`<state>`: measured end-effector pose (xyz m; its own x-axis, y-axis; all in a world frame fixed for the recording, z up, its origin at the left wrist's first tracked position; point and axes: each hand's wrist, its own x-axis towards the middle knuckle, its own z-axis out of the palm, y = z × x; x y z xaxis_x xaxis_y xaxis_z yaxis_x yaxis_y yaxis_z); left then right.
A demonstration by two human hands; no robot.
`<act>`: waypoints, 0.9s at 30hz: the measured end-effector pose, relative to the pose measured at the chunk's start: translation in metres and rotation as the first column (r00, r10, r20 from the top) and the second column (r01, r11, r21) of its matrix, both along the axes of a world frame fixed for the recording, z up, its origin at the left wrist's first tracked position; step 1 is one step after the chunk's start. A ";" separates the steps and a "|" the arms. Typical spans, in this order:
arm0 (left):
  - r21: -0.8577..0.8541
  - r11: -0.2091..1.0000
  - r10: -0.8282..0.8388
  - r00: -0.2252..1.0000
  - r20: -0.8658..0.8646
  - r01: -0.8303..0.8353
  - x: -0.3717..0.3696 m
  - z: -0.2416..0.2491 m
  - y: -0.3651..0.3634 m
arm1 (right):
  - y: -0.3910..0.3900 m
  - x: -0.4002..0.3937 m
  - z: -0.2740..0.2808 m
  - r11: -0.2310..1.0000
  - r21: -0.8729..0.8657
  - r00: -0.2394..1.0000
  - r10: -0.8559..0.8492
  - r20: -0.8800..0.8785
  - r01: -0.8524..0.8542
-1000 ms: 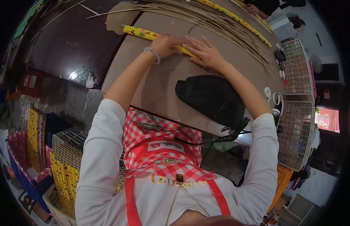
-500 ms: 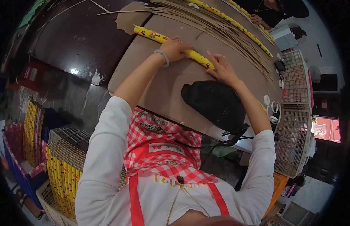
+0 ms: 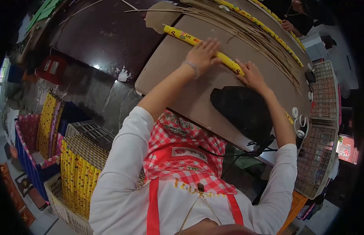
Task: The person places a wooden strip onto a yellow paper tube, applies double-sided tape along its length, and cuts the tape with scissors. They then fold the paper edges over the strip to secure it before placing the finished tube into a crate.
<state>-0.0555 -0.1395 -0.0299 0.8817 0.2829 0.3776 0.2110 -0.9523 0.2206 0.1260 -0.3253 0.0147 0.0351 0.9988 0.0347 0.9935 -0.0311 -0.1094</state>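
Observation:
A slim yellow tube (image 3: pixel 228 62), printed with letters and small coloured pictures, lies aslant on the brown table. My left hand (image 3: pixel 203 58) rests flat across its middle, fingers stretched out and palm down. At the tube's near right end, my right hand (image 3: pixel 253 78) touches it with extended fingers, the thumb held apart. Neither hand wraps around the tube. A black cloth-like bundle (image 3: pixel 242 111) with dark straps sits on the table just below my right hand.
Long thin brown strips (image 3: pixel 256 39) lie across the table's far side beside longer yellow printed tubes (image 3: pixel 264 26). White tape rolls (image 3: pixel 301 125) are at the right edge, near wire baskets (image 3: pixel 317 156). Several yellow tubes stand in a crate (image 3: pixel 78 176) at lower left. Another person's hand (image 3: pixel 287 26) shows beyond.
The whole view has shifted, so the table appears farther right. My left hand's fingers, bent over the tube before, now lie flatter and more spread. My right hand's raised finger has come down.

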 end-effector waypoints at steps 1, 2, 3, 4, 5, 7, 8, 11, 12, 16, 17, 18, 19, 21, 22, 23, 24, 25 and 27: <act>-0.016 0.999 0.035 0.999 -0.010 -0.035 -0.009 0.001 0.016 | -0.001 0.001 -0.002 1.000 0.008 1.000 -0.001 -0.009 0.001; 0.044 0.993 0.114 0.990 -0.080 -0.110 -0.019 0.002 0.031 | -0.002 0.002 -0.002 1.000 0.017 1.000 -0.004 -0.014 0.004; 0.031 0.989 0.146 0.986 -0.079 -0.144 -0.029 0.001 0.048 | -0.001 0.002 -0.002 1.000 0.024 1.000 -0.005 -0.014 0.006; 0.018 0.984 0.178 0.981 -0.080 -0.177 -0.041 -0.002 0.065 | -0.001 0.002 -0.002 0.998 0.061 1.000 0.021 -0.011 -0.021; 0.042 0.972 0.233 0.969 -0.087 -0.230 -0.051 -0.002 0.080 | -0.001 0.001 -0.003 0.994 0.098 0.999 0.048 -0.007 -0.047; 0.095 0.906 0.422 0.895 -0.144 -0.412 -0.070 -0.005 0.112 | -0.001 0.000 0.000 0.996 0.084 0.999 0.035 -0.009 -0.034; 0.130 0.837 0.547 0.815 -0.189 -0.532 -0.079 -0.011 0.128 | -0.001 -0.001 0.001 0.998 0.064 1.000 0.025 -0.008 -0.024; 0.108 0.697 0.717 0.692 -0.085 -0.709 -0.103 -0.015 0.152 | -0.003 0.002 -0.002 0.995 0.088 0.999 0.046 0.007 -0.047; 0.022 0.698 0.716 0.698 -0.020 -0.716 -0.109 -0.005 0.147 | -0.003 0.004 -0.001 0.994 0.099 0.999 0.045 0.007 -0.046; -0.402 0.728 0.654 0.738 0.165 -0.555 -0.094 0.003 0.136 | -0.001 0.001 0.000 0.998 0.048 0.999 0.027 0.018 -0.028; -0.517 0.688 0.660 0.735 0.153 -0.509 -0.085 0.006 0.134 | -0.001 0.000 0.001 1.000 0.024 1.000 0.014 0.020 -0.015; -0.516 0.693 0.654 0.740 0.156 -0.504 -0.077 0.012 0.131 | -0.001 0.000 -0.001 1.000 0.027 1.000 0.007 0.020 -0.007; -0.597 0.604 0.690 0.721 0.062 -0.527 -0.069 0.020 0.126 | -0.001 0.002 -0.003 1.000 0.024 0.999 0.008 0.038 -0.008; -0.684 0.519 0.674 0.738 -0.042 -0.512 -0.058 0.021 0.127 | -0.005 0.005 -0.005 1.000 0.017 0.998 -0.010 0.054 0.010; -0.685 0.526 0.662 0.749 -0.044 -0.505 -0.056 0.017 0.130 | -0.005 0.004 -0.006 0.999 0.041 0.999 0.009 0.036 -0.010; -0.667 0.510 0.661 0.744 -0.100 -0.542 -0.053 0.014 0.133 | -0.005 0.004 -0.006 0.997 0.069 0.999 0.030 0.019 -0.031; -0.646 0.496 0.660 0.735 -0.154 -0.580 -0.052 0.012 0.135 | -0.004 0.005 -0.006 0.997 0.071 1.000 0.018 0.018 -0.019; -0.705 0.450 0.656 0.739 -0.156 -0.548 -0.052 0.010 0.137 | -0.003 0.005 -0.007 0.999 0.050 0.999 0.011 0.033 -0.013; -0.705 0.459 0.631 0.757 -0.170 -0.541 -0.054 0.010 0.139 | -0.005 0.003 -0.007 1.000 0.031 0.999 -0.003 0.043 0.002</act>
